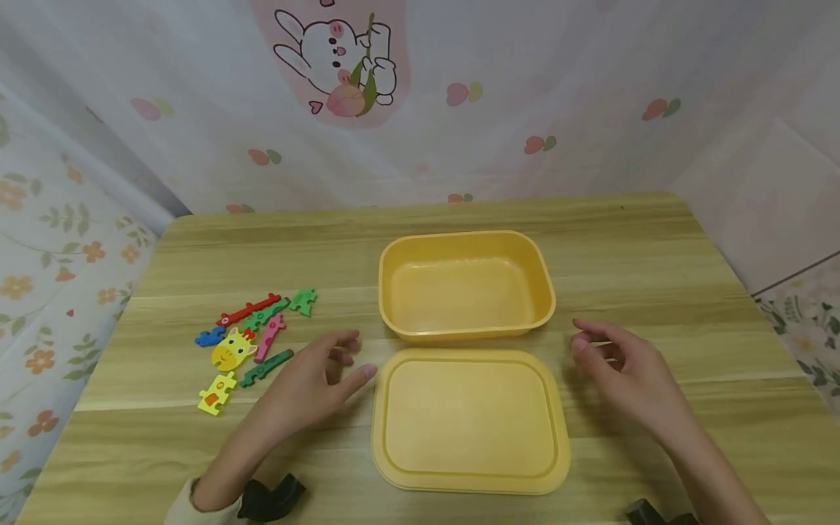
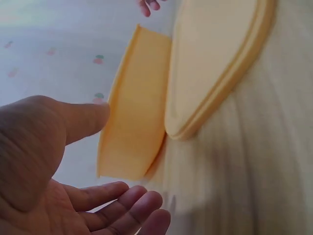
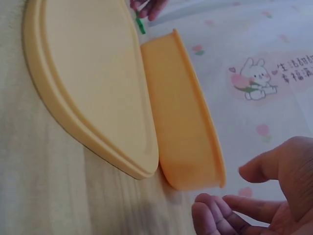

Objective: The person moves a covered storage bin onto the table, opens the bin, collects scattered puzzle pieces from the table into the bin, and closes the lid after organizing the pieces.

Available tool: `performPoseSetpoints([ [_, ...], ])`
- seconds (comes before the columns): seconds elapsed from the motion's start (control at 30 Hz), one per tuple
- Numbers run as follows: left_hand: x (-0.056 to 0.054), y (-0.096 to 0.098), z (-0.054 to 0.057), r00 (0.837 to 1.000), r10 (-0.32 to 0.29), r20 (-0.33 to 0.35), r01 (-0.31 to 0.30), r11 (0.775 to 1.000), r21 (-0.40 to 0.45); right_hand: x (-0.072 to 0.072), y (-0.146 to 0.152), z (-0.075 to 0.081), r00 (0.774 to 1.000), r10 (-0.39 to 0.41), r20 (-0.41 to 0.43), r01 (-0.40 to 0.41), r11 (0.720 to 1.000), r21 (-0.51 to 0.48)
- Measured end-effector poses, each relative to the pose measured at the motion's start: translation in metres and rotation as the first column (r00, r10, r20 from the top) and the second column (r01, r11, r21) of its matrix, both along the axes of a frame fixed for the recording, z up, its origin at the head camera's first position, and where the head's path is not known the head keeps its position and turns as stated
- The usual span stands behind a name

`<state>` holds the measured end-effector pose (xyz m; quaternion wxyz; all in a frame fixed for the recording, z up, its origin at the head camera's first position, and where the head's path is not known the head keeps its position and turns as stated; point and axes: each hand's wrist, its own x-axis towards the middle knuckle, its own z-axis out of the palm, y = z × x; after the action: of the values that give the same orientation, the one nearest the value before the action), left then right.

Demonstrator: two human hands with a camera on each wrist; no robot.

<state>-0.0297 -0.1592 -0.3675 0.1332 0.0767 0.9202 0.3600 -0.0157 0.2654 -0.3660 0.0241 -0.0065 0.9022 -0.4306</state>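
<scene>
Left hand (image 1: 315, 383) first: from where I sit watching the head view, it hovers low over the wood-grain table (image 1: 656, 255), fingers loosely bent, thumb well apart from them. Just beside it, on the far left of my layout, lie jigsaw pieces: a yellow giraffe-head piece (image 1: 230, 353), a yellow body piece (image 1: 215, 396), a dark green strip (image 1: 265, 369) nearest the hand, and pink, red, blue and other green ones. Right hand (image 1: 626, 379) is relaxed the same way, a small gap between thumb and fingers, to the right of both plastic parts. Between the hands I have the yellow rectangular tub (image 1: 459, 295), upright with its mouth facing up, and its flat yellow lid (image 1: 469, 419) lying just in front of it, on the person's side.

Left wrist view: I see thumb and fingers spread wide apart, with tub and lid beyond; the thumb crosses the tub's edge in the picture.

Right wrist view: thumb and curved fingers stand apart near the tub's end. Behind the tub I can make out the rabbit-print curtain (image 3: 254, 81).
</scene>
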Motion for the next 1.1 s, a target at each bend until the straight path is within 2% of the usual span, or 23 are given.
performPoseSetpoints([
  [0.17,-0.013,-0.001,0.005,0.998,0.003,0.058,-0.007,0.998,0.068,-0.015,-0.001,0.005,1.000,-0.002,0.001,0.002,0.999,-0.040],
  [0.27,-0.019,-0.003,0.012,0.997,0.012,0.070,-0.020,0.994,0.106,-0.024,-0.004,0.008,1.000,0.005,0.021,-0.004,0.999,-0.052],
  [0.5,-0.030,-0.005,0.023,1.000,0.018,0.015,-0.019,0.993,0.117,-0.046,-0.014,0.010,0.999,-0.016,0.049,0.021,0.995,-0.096],
  [0.73,-0.048,0.002,0.022,1.000,0.028,-0.009,-0.026,0.987,0.158,-0.064,-0.026,0.010,0.996,-0.057,0.065,0.065,0.988,-0.143],
  [1.1,-0.072,0.015,0.019,0.998,0.053,-0.032,-0.045,0.977,0.210,-0.085,-0.028,0.006,0.993,-0.089,0.083,0.099,0.987,-0.127],
])
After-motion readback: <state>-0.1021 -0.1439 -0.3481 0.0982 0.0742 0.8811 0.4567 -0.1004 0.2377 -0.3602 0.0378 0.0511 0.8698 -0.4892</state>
